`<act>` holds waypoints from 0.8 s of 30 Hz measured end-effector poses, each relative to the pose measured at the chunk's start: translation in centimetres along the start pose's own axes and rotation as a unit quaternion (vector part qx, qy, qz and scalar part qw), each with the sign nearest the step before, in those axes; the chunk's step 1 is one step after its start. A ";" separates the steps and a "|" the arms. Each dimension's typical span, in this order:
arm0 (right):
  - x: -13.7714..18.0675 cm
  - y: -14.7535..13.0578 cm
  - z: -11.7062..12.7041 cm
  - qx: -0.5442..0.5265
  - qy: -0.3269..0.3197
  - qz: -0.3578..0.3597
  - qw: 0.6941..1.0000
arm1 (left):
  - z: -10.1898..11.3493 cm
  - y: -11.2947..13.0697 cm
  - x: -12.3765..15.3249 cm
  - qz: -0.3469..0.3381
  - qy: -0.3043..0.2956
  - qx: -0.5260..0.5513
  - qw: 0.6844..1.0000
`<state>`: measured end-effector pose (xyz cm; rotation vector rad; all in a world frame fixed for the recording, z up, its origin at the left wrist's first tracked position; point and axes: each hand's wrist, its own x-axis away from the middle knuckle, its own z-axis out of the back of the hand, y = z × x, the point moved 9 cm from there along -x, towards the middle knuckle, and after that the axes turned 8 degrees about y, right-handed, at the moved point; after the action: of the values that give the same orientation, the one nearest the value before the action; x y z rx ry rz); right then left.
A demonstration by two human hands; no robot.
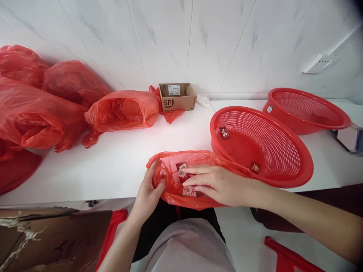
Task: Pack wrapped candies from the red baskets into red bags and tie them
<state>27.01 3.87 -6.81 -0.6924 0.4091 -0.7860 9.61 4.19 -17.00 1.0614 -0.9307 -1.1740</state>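
Red bag (pixel 181 200) runs left-right along the bench's (pixel 113 162) near edge, mouth upward, nearer basket (pixel 280 151) bounding its right; left hand (pixel 147 192) pinches its rim, right hand (pixel 218 183) loosely spread inside.

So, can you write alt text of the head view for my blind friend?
A person's left hand holds the edge of an open red plastic bag while the right hand reaches inside, over small packets. On the white table, two red baskets stand right, more red bags left, a cardboard box behind.
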 end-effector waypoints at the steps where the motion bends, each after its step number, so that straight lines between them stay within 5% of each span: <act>1: -0.1 -0.1 1.2 0.001 0.009 -0.004 1.000 | 0.0 -0.1 0.0 -0.002 -0.001 0.000 1.000; 6: -1.1 5.4 12.8 0.097 0.243 -0.115 0.958 | -0.3 -0.1 0.1 -0.016 -0.019 -0.016 1.000; 11: -1.5 19.3 13.9 0.286 0.104 -0.296 0.905 | 0.0 0.1 0.8 -0.011 -0.034 -0.053 0.998; 14: -1.2 23.7 12.1 0.279 0.073 -0.320 0.903 | 0.7 -0.8 1.0 0.011 -0.031 -0.047 0.998; 19: -1.8 24.0 11.2 0.232 0.077 -0.314 0.918 | 1.5 -1.6 0.8 0.017 -0.009 -0.029 0.999; 24: -2.1 18.4 13.5 0.125 0.137 -0.269 0.945 | 1.3 -1.0 0.6 0.008 -0.005 -0.015 1.000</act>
<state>42.70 20.34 -9.94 -0.4565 0.3638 -1.4374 8.23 3.30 -17.66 1.0232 -0.9245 -1.1769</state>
